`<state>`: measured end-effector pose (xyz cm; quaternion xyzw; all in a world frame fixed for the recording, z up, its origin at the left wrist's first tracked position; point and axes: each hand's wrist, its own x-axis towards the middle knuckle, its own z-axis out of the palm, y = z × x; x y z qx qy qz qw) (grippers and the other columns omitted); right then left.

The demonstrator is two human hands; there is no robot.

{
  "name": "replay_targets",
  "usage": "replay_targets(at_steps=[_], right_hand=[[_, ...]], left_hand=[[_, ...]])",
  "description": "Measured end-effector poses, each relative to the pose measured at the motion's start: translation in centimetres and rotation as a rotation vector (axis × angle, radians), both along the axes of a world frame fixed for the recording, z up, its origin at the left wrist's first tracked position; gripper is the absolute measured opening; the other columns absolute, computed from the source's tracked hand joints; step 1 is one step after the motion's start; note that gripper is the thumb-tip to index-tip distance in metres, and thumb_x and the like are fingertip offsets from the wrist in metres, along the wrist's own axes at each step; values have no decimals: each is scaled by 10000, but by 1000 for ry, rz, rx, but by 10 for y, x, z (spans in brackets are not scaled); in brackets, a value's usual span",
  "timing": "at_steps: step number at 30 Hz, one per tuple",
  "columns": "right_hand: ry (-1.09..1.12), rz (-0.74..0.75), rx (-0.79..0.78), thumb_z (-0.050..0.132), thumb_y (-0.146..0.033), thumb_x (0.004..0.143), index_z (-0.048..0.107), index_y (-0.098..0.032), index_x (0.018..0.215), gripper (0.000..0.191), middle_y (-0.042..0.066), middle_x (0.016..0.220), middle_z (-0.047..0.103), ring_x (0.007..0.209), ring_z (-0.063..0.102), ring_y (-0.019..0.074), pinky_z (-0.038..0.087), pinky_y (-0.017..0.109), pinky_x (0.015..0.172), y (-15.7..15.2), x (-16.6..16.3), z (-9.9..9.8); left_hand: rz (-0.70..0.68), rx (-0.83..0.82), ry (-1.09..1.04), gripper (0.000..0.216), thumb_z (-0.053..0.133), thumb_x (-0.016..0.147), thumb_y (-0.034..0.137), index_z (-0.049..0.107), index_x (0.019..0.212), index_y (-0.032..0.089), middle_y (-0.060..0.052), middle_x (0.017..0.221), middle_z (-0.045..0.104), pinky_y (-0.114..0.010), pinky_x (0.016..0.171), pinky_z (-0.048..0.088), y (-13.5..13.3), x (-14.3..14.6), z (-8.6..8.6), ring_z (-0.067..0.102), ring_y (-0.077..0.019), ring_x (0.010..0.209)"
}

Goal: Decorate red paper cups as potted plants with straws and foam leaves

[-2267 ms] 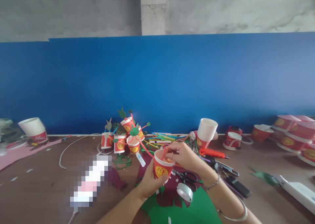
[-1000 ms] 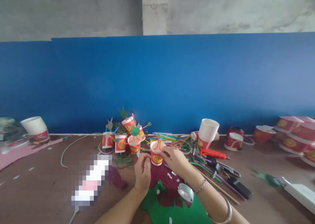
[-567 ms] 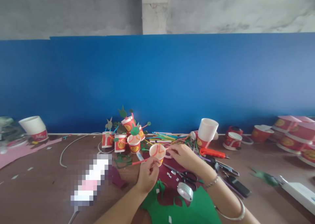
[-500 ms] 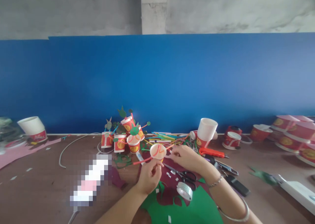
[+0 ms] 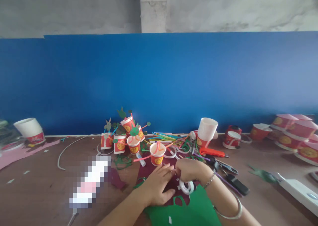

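My left hand (image 5: pixel 160 184) lies flat with fingers stretched out over the maroon paper (image 5: pixel 144 167), holding nothing. Beside it, my right hand (image 5: pixel 189 169) reaches down with curled fingers; whatever they grip is hidden beneath the hand. A roll of clear tape (image 5: pixel 183 190) lies just under the right hand, by the green sheet (image 5: pixel 196 211). Just beyond my hands stands a red-and-white paper cup (image 5: pixel 157 159), upright, with orange-red straws (image 5: pixel 142 158) sticking out of it. The scissors are out of sight here.
Several decorated cups (image 5: pixel 119 146) stand at the back left, near loose coloured straws (image 5: pixel 162 137). To the right are a cup stack (image 5: pixel 207 130), an orange utility knife (image 5: pixel 211 152), a black key fob (image 5: pixel 236 185) and a white power strip (image 5: pixel 301 193). A blue panel (image 5: pixel 159 80) rises behind.
My left hand has let go of the cup, which now stands on the table, and lies flat nearer me. My right hand has moved down from beside the cup over where the scissors lay.
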<state>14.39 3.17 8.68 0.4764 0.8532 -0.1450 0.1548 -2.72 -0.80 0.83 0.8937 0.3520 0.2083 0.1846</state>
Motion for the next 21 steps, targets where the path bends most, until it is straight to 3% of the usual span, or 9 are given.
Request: replay_targets(at_steps=[3,8,11,14,16,18,21], right_hand=[[25,-16,-9,520,-56,585,747,-134,728,280,77,668,699,602,598,151,291,209,458,5,6,-1],[73,-68,-16,517,-96,625,751,-164,836,322,70,753,723,619,618,153,315,200,461,9,9,-4],[98,-73,-16,526,-89,629,748,-177,877,344,63,806,733,683,637,157,350,192,504,9,7,-4],[102,-87,0,522,-65,632,751,-165,847,330,71,806,735,732,648,171,375,198,549,7,6,-3],[98,-113,27,513,-56,644,747,-154,844,324,84,834,735,766,654,189,389,212,573,6,6,-1],[93,-141,55,506,-47,653,742,-148,851,324,98,873,734,813,657,209,405,227,604,5,7,1],[76,-182,78,496,-36,671,734,-147,876,333,117,913,727,847,661,226,422,243,629,5,9,5]], left_hand=[[10,-7,52,580,557,827,272,371,1372,197,-129,1431,416,-519,1104,255,-1,2,-6,346,-296,1334],[65,65,-23,378,552,824,199,537,1202,204,-99,1250,571,-414,1022,383,1,1,-2,501,-248,1179],[27,84,-52,288,640,776,329,613,1033,201,-78,1050,637,-364,892,453,-4,4,8,574,-232,991],[-153,42,-41,457,709,673,504,613,1027,231,-44,965,659,-350,884,448,-17,12,11,587,-231,949],[-260,31,-6,621,718,670,472,513,1225,284,-55,1187,603,-396,992,382,-26,18,5,539,-260,1112],[-284,56,70,703,694,721,395,379,1349,357,-52,1417,429,-474,1073,274,-32,21,-4,382,-304,1298],[-264,35,129,831,688,699,499,279,1408,359,-70,1503,298,-578,1089,180,-30,16,-11,261,-355,1363]])
